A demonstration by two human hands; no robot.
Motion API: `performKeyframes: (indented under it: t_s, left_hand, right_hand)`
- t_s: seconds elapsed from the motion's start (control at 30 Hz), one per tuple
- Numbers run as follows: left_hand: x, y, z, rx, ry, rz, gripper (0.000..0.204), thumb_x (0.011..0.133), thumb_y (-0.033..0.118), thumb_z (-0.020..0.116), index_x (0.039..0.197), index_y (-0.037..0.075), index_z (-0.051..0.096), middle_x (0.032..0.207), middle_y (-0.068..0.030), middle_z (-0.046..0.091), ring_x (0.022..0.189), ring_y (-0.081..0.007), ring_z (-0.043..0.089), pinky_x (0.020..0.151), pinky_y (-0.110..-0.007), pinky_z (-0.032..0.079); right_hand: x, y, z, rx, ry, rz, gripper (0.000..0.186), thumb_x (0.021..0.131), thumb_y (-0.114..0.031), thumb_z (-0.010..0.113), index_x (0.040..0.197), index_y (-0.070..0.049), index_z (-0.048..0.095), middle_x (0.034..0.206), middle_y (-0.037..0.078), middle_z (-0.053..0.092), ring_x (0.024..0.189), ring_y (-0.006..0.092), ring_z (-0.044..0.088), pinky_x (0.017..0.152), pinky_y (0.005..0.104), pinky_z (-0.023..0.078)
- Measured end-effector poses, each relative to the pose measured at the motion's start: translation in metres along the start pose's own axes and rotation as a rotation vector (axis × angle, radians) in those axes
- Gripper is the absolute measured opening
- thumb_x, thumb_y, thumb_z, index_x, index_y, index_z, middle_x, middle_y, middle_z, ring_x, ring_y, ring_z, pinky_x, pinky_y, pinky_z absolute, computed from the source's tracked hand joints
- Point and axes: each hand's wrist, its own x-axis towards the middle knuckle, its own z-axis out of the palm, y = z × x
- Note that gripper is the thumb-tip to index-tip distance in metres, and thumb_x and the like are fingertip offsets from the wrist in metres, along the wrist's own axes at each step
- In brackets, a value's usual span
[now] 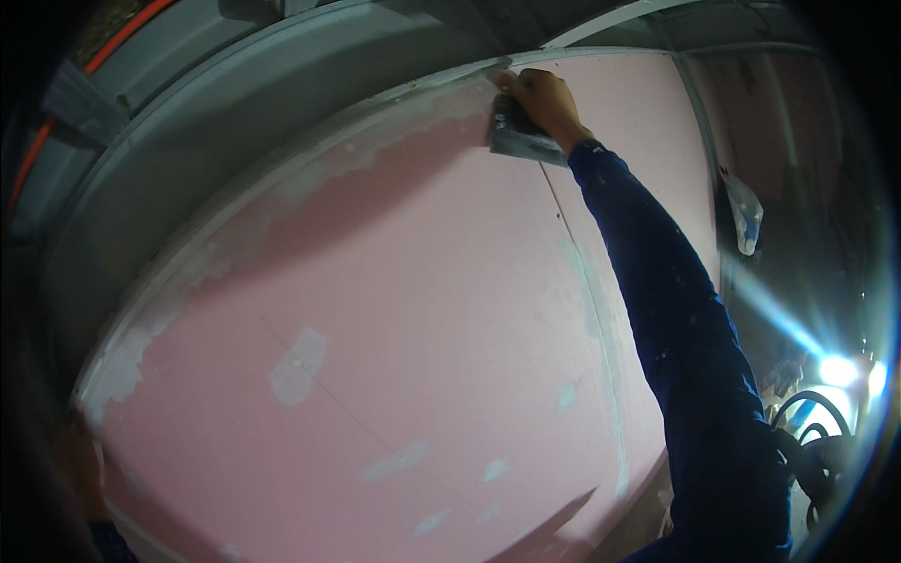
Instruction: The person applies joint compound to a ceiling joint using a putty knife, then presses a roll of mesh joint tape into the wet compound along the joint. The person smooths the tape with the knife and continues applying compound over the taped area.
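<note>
My right arm, in a dark blue sleeve, reaches up to the top of a pink plasterboard panel (404, 253). The fingers of my right hand (546, 98) are closed round a wide putty knife (516, 139), its dark, smeared blade near the board; the hand covers its handle. Pale grey filler (324, 174) runs along the panel's upper left edge, and further patches dot the pink face. Low at the far left, my left hand (83, 460) is at the panel's corner, in shadow. Its fingers are too dark to make out.
Grey metal framing (235, 94) borders the panel above and to the left. A seam (591, 291) with filler runs down the board. At right hangs a clear plastic bag (744, 214); below it shine a bright work lamp (838, 371) and dark hoses or cables (817, 450).
</note>
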Motion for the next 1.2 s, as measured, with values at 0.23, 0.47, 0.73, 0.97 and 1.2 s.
performKeyframes:
  t_s: [0.23,0.47,0.73,0.97,1.2]
  left_hand:
    - [-0.001,-0.002,0.003,0.039,-0.074,0.01,0.047,0.096,0.009,0.053,0.142,0.011,0.059,0.102,-0.0146,0.073,0.093,-0.0324,0.07,0.086,-0.045,0.057]
    - [0.0,-0.002,-0.006,0.214,-0.028,0.044,0.045,0.098,0.011,0.05,0.142,0.012,0.059,0.097,-0.015,0.074,0.089,-0.0321,0.073,0.086,-0.046,0.057]
    - [-0.002,-0.004,-0.01,0.052,-0.049,0.045,0.044,0.096,0.01,0.053,0.14,0.012,0.061,0.096,-0.0159,0.075,0.084,-0.032,0.074,0.076,-0.045,0.058]
    - [-0.004,-0.001,-0.007,0.017,-0.015,0.056,0.044,0.093,0.008,0.057,0.136,0.011,0.064,0.093,-0.0161,0.074,0.081,-0.0323,0.073,0.071,-0.044,0.058]
    - [-0.009,-0.004,0.001,-0.014,0.138,0.11,0.042,0.094,0.007,0.058,0.136,0.012,0.064,0.089,-0.0152,0.073,0.077,-0.0317,0.071,0.066,-0.044,0.057]
  right_hand:
    - [-0.084,-0.041,0.012,0.001,0.073,-0.332,0.037,0.103,-0.033,0.058,0.135,-0.015,0.063,0.087,0.021,0.074,0.082,0.0411,0.072,0.076,0.048,0.058]
    - [-0.081,-0.057,0.011,-0.141,-0.047,-0.344,0.045,0.104,-0.038,0.054,0.148,-0.027,0.056,0.098,0.019,0.075,0.089,0.039,0.072,0.08,0.0494,0.059]
    - [-0.04,-0.005,0.005,-0.12,-0.086,-0.276,0.044,0.105,-0.039,0.053,0.148,-0.031,0.058,0.109,0.018,0.076,0.096,0.0381,0.073,0.088,0.0476,0.057]
    - [-0.036,0.008,-0.002,-0.059,-0.06,-0.185,0.04,0.105,-0.034,0.058,0.143,-0.025,0.062,0.105,0.016,0.077,0.095,0.0371,0.074,0.088,0.0455,0.057]
    - [-0.033,-0.004,-0.006,-0.042,0.035,-0.106,0.028,0.1,-0.01,0.057,0.125,-0.01,0.07,0.104,0.014,0.076,0.096,0.0323,0.074,0.088,0.0416,0.059]
